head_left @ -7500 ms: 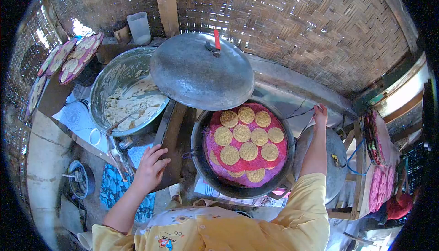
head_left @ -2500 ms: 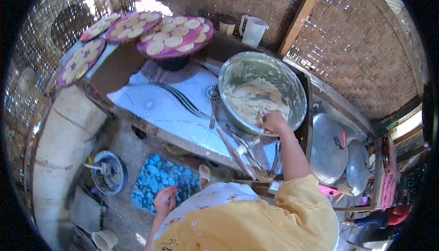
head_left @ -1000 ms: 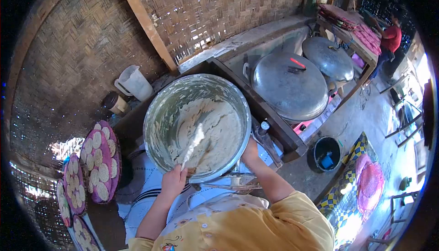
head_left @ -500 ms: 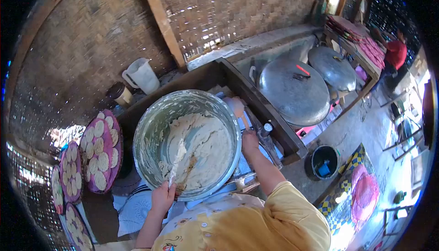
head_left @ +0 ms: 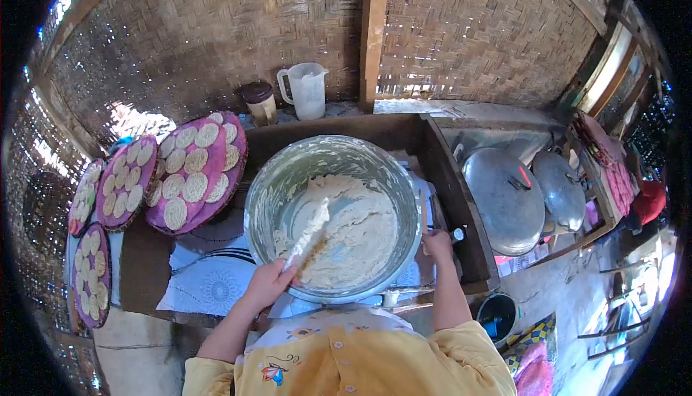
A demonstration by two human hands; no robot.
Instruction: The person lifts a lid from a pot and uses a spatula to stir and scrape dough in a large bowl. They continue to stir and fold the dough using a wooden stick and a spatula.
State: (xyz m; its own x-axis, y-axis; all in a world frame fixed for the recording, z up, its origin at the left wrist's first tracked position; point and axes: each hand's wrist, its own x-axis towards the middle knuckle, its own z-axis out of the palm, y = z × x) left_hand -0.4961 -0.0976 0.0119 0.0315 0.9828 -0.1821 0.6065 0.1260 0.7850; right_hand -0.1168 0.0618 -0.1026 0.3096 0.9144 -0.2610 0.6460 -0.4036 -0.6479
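A large round basin [head_left: 257,201] stands in front of me, its walls smeared with pale, thick dough [head_left: 360,226]. My left hand [head_left: 269,284] is closed around the lower end of a dough-coated spatula [head_left: 311,234], which slants up over the basin's near left side. A brownish streak lies in the dough beside it. Just outside the basin's right rim, my right hand [head_left: 437,246] is closed on a wooden handle [head_left: 424,212]; the utensil's far end is hidden behind the rim.
A dark wooden trough [head_left: 461,230] surrounds the basin. At left lean pink round trays [head_left: 189,212] with several pale discs. A brown-lidded jar [head_left: 261,104] and a white pitcher [head_left: 310,93] stand behind. Lidded pots [head_left: 504,201] and a dark bucket [head_left: 497,315] are at right; a person in red [head_left: 650,201] is beyond.
My view has swung toward the left, so the basin and trays appear further right. Both hands keep their grip, and the spatula's tip has risen off the dough a little.
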